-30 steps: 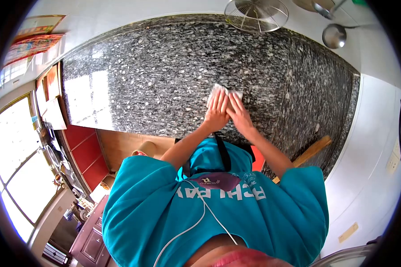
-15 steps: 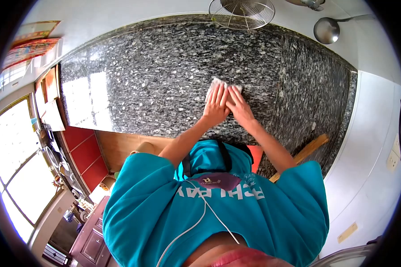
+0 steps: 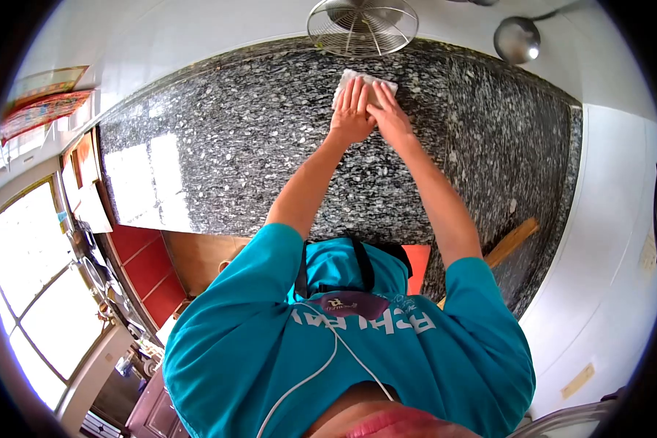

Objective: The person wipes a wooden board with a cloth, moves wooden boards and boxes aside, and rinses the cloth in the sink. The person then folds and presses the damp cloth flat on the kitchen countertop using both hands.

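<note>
A white cloth (image 3: 369, 77) lies folded on the speckled black-and-grey stone countertop (image 3: 248, 131), towards its back edge. My left hand (image 3: 352, 115) presses flat on the cloth's left part, fingers stretched forward. Beside it, my right hand (image 3: 391, 118) rests on the right part, its fingers also stretched out and its thumb side touching the left hand. Neither hand's fingers are wrapped around the cloth. Both palms hide part of it.
A round wire rack (image 3: 363, 29) stands at the back wall, with a metal ladle (image 3: 517, 40) to its right. A wooden strip (image 3: 513, 242) lies on the counter at the right. Red cabinet panels (image 3: 142, 266) and windows (image 3: 51, 321) are at the left.
Both hands have slid the cloth forward, away from my body, towards the back of the countertop. My arms are straighter, and the view has shifted slightly.
</note>
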{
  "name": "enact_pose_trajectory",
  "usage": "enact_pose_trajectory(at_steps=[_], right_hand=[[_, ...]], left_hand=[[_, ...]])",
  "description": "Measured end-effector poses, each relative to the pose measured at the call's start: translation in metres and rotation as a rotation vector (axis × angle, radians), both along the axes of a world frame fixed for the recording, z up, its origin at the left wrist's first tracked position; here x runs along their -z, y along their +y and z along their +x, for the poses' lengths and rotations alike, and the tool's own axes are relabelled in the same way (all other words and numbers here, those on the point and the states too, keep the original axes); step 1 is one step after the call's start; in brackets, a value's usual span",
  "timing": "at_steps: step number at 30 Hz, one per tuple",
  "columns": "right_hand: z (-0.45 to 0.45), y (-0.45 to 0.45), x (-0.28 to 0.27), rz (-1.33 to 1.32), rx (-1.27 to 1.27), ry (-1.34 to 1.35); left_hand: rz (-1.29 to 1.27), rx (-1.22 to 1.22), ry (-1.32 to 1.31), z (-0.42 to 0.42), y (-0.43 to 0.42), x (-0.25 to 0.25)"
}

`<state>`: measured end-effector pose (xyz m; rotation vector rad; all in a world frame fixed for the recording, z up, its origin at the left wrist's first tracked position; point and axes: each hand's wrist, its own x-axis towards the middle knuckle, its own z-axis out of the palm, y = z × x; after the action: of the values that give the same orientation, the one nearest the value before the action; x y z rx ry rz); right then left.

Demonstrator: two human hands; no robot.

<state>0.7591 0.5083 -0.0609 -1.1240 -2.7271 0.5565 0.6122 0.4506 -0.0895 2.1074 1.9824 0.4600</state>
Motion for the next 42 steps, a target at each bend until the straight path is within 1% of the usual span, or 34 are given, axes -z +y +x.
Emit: enact_pose_trajectory(at_steps=[1,2,4,5,6,8,12,14,15,16,18,20,22,23,26,27,28,30,32,33,34,36,38,40,42], right_hand=[[0.005,-0.012,0.002,0.007,-0.022,-0.033],[0.01,-0.03,0.005,0.025,-0.038,-0.006],[0.023,-0.072,0.001,-0.026,-0.077,-0.005],[0.027,-0.095,0.0,0.022,-0.066,0.098],[0.034,-0.116,-0.007,0.046,-0.083,0.141],[0.05,-0.157,-0.015,0.008,-0.122,0.074],[0.09,-0.233,-0.026,-0.071,-0.117,0.055],[0.107,-0.262,-0.028,-0.079,-0.122,0.013],[0.108,-0.275,-0.031,-0.079,-0.133,0.011],[0.108,-0.287,-0.032,-0.082,-0.096,0.045],[0.098,-0.307,-0.031,-0.094,-0.072,0.05],[0.084,-0.327,-0.028,-0.096,-0.059,0.054],[0.059,-0.343,-0.033,-0.075,-0.108,0.02],[0.044,-0.35,-0.027,-0.04,-0.148,0.023],[-0.012,-0.368,-0.021,-0.013,-0.226,0.051],[-0.034,-0.37,-0.018,-0.002,-0.265,0.057],[-0.055,-0.372,-0.015,-0.041,-0.297,0.082],[-0.1,-0.382,-0.012,-0.093,-0.31,0.089],[-0.138,-0.391,-0.005,-0.089,-0.337,0.131],[-0.152,-0.398,-0.003,0.064,-0.353,0.053],[-0.159,-0.4,-0.003,0.014,-0.329,0.111],[-0.156,-0.396,-0.005,-0.035,-0.336,0.135],[-0.147,-0.391,-0.004,-0.002,-0.327,0.225],[-0.125,-0.386,-0.009,-0.024,-0.319,0.171],[-0.097,-0.377,-0.012,-0.065,-0.272,0.196]], left_hand=[[0.01,0.021,-0.016,-0.001,-0.011,-0.001],[0.007,0.037,-0.036,0.001,-0.032,-0.003],[0.021,0.037,-0.027,0.011,-0.075,-0.004],[0.007,0.038,-0.026,0.017,-0.1,-0.007],[-0.003,0.039,-0.024,0.023,-0.123,-0.008],[0.054,0.046,-0.07,0.038,-0.168,-0.008],[-0.003,0.116,-0.137,0.07,-0.24,-0.022],[-0.085,0.17,-0.132,0.08,-0.264,-0.029],[-0.118,0.193,-0.172,0.078,-0.275,-0.033],[-0.058,0.199,-0.147,0.077,-0.283,-0.034],[-0.093,0.196,-0.238,0.068,-0.298,-0.038],[-0.083,0.178,-0.245,0.05,-0.312,-0.044],[-0.114,0.168,-0.16,0.026,-0.336,-0.046],[-0.125,0.138,-0.158,0.012,-0.348,-0.047],[-0.077,0.059,-0.097,-0.037,-0.381,-0.048],[-0.031,-0.006,-0.155,-0.054,-0.389,-0.049],[-0.045,-0.055,-0.206,-0.073,-0.397,-0.049],[-0.075,-0.113,-0.131,-0.111,-0.412,-0.043],[-0.086,-0.2,-0.091,-0.138,-0.428,-0.042],[-0.087,-0.223,-0.037,-0.147,-0.433,-0.044],[-0.07,-0.223,-0.07,-0.152,-0.435,-0.046],[-0.076,-0.236,-0.056,-0.148,-0.434,-0.044],[-0.094,-0.273,-0.056,-0.134,-0.432,-0.034],[-0.123,-0.226,-0.077,-0.118,-0.424,-0.034],[-0.073,-0.174,-0.113,-0.095,-0.41,-0.034]])
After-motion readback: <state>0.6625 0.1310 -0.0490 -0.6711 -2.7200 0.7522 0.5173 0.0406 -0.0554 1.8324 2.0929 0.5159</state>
